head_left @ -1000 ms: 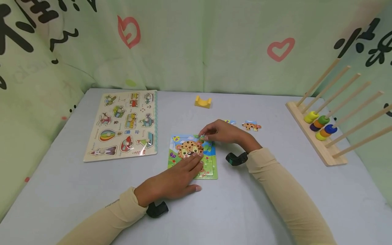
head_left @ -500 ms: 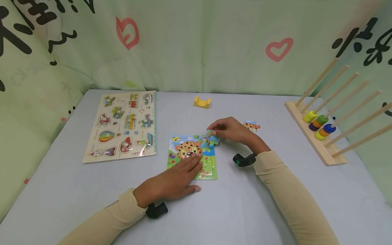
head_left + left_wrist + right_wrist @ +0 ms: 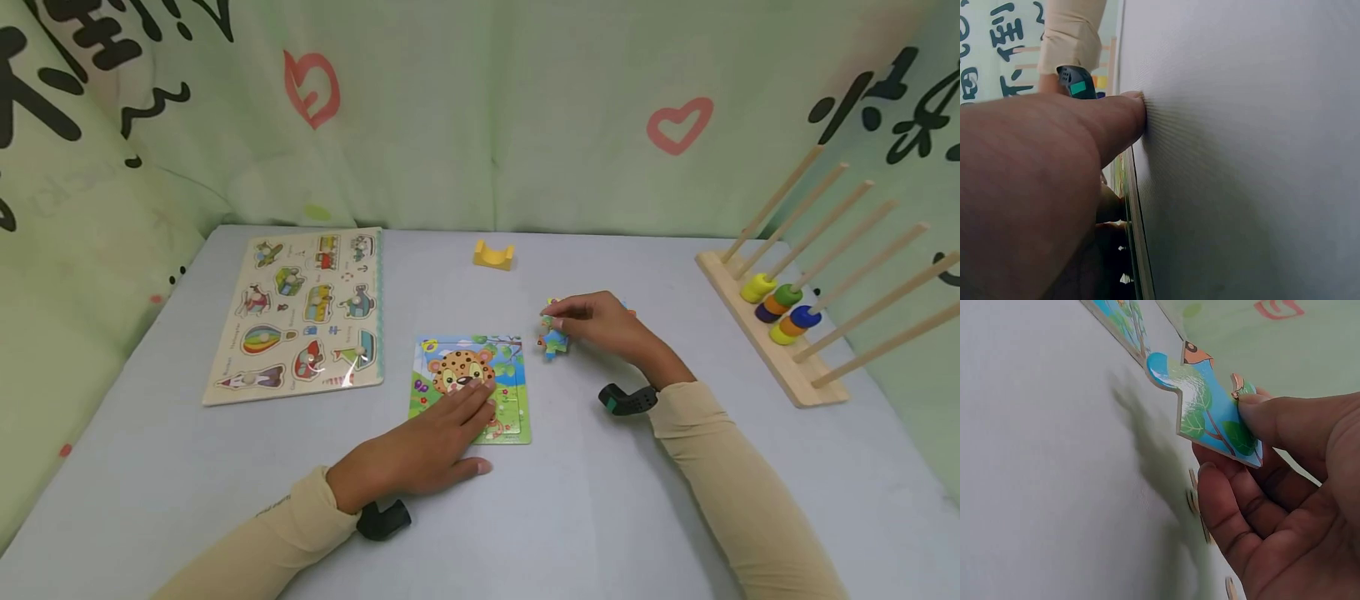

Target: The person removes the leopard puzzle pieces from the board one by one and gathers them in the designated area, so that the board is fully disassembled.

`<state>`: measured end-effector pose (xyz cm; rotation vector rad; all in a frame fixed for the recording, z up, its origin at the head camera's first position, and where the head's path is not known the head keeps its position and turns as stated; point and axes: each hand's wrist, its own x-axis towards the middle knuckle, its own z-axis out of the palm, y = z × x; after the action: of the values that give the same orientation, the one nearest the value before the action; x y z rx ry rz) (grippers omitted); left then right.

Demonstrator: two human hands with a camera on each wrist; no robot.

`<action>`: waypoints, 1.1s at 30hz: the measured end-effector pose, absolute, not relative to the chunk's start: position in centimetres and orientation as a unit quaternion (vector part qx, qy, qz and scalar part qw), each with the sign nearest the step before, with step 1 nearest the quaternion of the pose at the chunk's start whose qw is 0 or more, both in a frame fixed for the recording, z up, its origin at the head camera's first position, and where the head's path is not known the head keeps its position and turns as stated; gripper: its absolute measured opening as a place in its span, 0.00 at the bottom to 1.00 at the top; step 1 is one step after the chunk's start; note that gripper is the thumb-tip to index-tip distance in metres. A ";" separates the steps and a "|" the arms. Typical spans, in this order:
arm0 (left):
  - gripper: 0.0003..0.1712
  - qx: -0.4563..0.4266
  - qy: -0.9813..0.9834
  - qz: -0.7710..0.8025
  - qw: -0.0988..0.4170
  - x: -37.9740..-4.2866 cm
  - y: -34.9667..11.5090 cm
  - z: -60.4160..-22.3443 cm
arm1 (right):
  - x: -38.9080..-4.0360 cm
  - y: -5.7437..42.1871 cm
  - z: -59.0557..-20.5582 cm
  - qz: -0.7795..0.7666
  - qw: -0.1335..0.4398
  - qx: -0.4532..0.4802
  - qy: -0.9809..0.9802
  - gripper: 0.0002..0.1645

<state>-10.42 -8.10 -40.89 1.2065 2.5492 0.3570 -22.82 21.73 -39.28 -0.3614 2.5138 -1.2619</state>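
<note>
In the head view, a puzzle piece (image 3: 1207, 403) is pinched between the thumb and fingers of the right hand (image 3: 611, 332), right of the frame's centre above the table (image 3: 577, 517). A leopard puzzle board (image 3: 524, 408), just below centre, is partly covered by the left hand (image 3: 423, 450), its fingers laid out straight. A picture board (image 3: 295, 310) is seen at left, a yellow block (image 3: 493, 256) at upper centre, and a wooden peg rack (image 3: 817, 375) at right.

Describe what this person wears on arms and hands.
Left hand and right hand are bare. Both sleeves are beige, the left with a small dark marking. The left wrist camera is black, the right wrist camera black with a green patch.
</note>
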 end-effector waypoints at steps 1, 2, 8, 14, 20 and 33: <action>0.43 0.420 0.887 0.124 0.148 -10.4 -8.1 -40.9 | -22.8 22.0 -39.2 -0.438 0.151 -0.119 0.878 0.15; 0.43 0.420 0.887 0.123 0.147 -10.4 -8.1 -40.9 | -22.8 22.3 -39.2 -0.438 0.150 -0.113 0.879 0.15; 0.43 0.413 0.889 0.123 0.153 -10.4 -8.3 -40.9 | -22.8 24.1 -39.3 -0.456 0.146 -0.103 0.872 0.17; 0.44 0.413 0.888 0.132 0.154 -10.4 -8.3 -41.2 | -22.9 26.7 -39.3 -0.443 0.120 -0.057 0.887 0.18; 0.44 0.419 0.886 0.129 0.152 -10.5 -8.1 -41.0 | -22.9 29.5 -38.6 -0.427 0.077 -0.010 0.901 0.22; 0.44 0.410 0.886 0.142 0.164 -10.4 -8.0 -41.0 | -23.8 32.3 -38.6 -0.368 0.084 0.015 0.926 0.22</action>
<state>-10.44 -8.02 -41.01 1.1678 2.5254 0.4047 -23.75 32.29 -38.56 0.0453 2.7626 -1.0991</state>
